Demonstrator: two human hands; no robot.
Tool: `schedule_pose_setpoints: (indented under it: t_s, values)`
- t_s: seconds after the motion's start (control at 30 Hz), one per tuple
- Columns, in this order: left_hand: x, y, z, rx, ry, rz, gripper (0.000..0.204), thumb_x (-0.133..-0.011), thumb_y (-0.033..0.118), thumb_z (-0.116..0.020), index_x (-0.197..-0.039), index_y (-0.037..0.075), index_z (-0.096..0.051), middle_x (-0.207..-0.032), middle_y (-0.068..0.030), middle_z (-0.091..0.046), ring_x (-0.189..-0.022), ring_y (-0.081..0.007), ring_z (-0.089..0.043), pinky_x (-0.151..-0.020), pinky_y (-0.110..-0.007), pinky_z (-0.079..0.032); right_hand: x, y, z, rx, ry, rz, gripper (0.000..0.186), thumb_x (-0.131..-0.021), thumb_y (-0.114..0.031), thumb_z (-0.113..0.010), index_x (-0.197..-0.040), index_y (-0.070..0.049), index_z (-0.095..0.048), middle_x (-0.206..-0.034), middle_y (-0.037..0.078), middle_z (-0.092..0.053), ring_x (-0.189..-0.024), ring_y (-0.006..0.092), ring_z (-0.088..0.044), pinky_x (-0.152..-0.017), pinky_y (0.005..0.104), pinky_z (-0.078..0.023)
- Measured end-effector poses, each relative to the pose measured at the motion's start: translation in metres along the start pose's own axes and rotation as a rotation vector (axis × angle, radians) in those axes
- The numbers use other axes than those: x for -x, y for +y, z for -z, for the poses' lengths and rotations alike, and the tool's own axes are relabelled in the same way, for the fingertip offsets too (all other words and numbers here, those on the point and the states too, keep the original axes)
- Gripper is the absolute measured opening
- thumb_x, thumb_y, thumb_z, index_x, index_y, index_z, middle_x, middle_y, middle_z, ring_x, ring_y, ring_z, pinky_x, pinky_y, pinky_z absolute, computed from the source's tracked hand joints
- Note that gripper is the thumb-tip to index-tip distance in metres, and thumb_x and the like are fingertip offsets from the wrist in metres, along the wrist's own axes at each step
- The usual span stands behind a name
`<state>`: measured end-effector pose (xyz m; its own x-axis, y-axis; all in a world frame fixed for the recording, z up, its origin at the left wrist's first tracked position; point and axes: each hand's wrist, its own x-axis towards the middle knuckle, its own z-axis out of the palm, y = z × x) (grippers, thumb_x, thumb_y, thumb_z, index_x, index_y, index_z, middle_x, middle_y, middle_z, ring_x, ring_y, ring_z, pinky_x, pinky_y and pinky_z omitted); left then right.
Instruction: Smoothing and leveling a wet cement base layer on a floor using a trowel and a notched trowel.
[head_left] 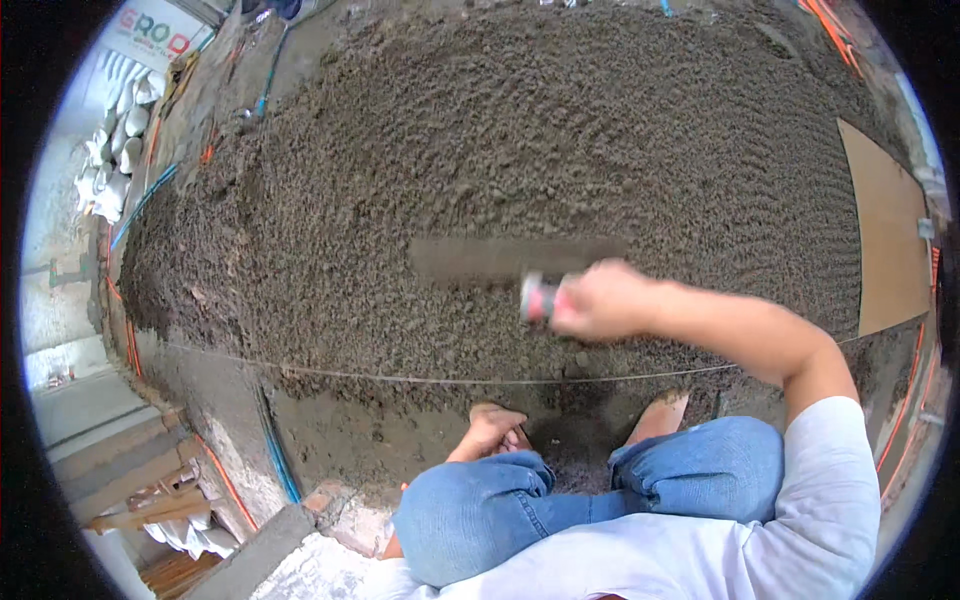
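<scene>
My right hand reaches out over rough grey mortar, blurred by motion. It is closed on a short red-and-white thing, perhaps a handle, too smeared to name more closely. Just beyond it lies a flat, smooth grey strip, long and narrow, set off from the crumbly surface. My left hand hangs low in front of my left knee with the fingers curled in, and nothing shows in it. Most of its forearm is hidden behind the knee.
A taut pale string crosses in front of my bare right foot. A tan board lies at the right edge. Blue pipes and orange conduits run along the sides. White sacks stand at far left.
</scene>
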<state>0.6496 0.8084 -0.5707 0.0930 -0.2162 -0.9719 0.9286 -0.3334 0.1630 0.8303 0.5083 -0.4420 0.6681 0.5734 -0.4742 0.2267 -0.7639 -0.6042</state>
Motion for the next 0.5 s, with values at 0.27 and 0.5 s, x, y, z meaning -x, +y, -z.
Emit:
schedule_pose_setpoints:
  t_s: [0.27, 0.5]
  values:
    - [-0.001, 0.005, -0.007, -0.340, -0.058, -0.569, 0.025, -0.089, 0.024, -0.061, -0.080, 0.001, -0.066, -0.061, -0.0082, -0.061, -0.045, -0.0176, -0.054, -0.041, -0.029, -0.043, -0.053, 0.020, 0.013, -0.012, 0.149, -0.013, 0.043, -0.085, -0.041, -0.049, -0.075, -0.003, -0.066, -0.083, 0.019, -0.067, -0.080, 0.0376, -0.065, -0.074, 0.0467, -0.051]
    - [0.012, 0.004, -0.003, -0.198, 0.013, -0.280, 0.031, -0.087, 0.021, -0.061, -0.061, 0.005, -0.056, -0.056, -0.0077, -0.058, -0.046, -0.0199, -0.057, -0.044, -0.032, -0.046, -0.059, 0.125, 0.105, -0.159, 0.590, -0.409, 0.049, -0.083, -0.045, -0.052, -0.089, 0.000, -0.068, -0.095, 0.023, -0.066, -0.092, 0.0376, -0.063, -0.082, 0.0441, -0.049]
